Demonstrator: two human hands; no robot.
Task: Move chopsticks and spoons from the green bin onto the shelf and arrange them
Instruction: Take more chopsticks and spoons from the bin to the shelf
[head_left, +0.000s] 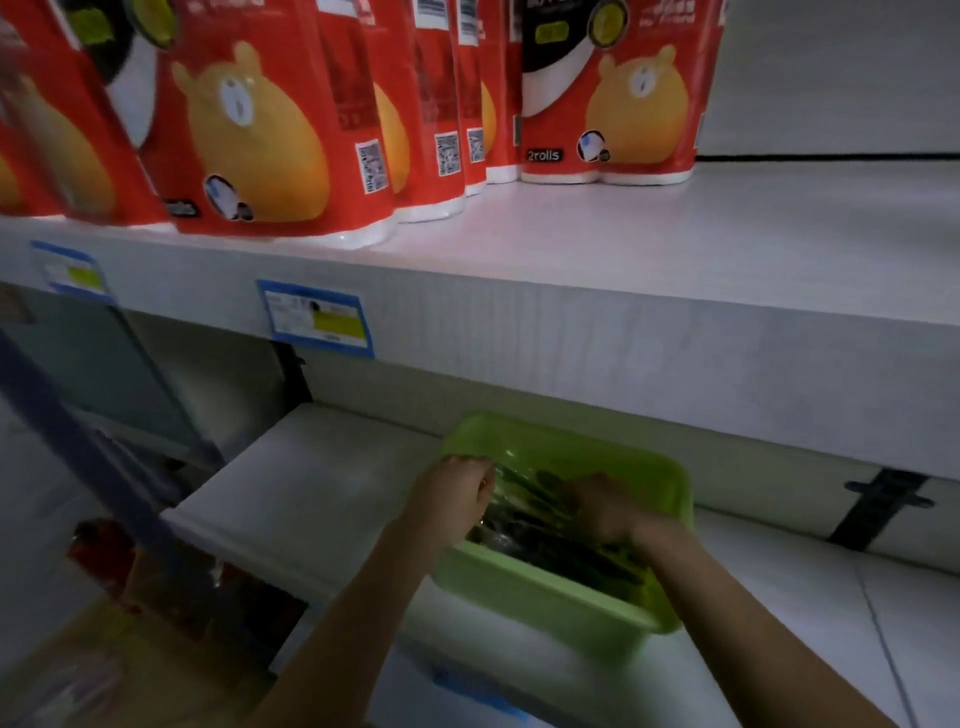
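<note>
Both hands reach into the green bin on the lower shelf: left hand curled over the rim, seemingly steadying it; right hand down among dark utensils, grip indiscernible. Above, red paper-towel packs share an upper shelf with bare space.

Both hands blur over dark utensils in the green bin, their grip unreadable.

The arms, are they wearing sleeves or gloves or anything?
No sleeves show: both forearms are bare right to the bottom of the picture. No gloves either on the left hand or the right hand. The picture is dim and blurry, so I cannot tell about rings, and no watch or bracelet shows.
</note>
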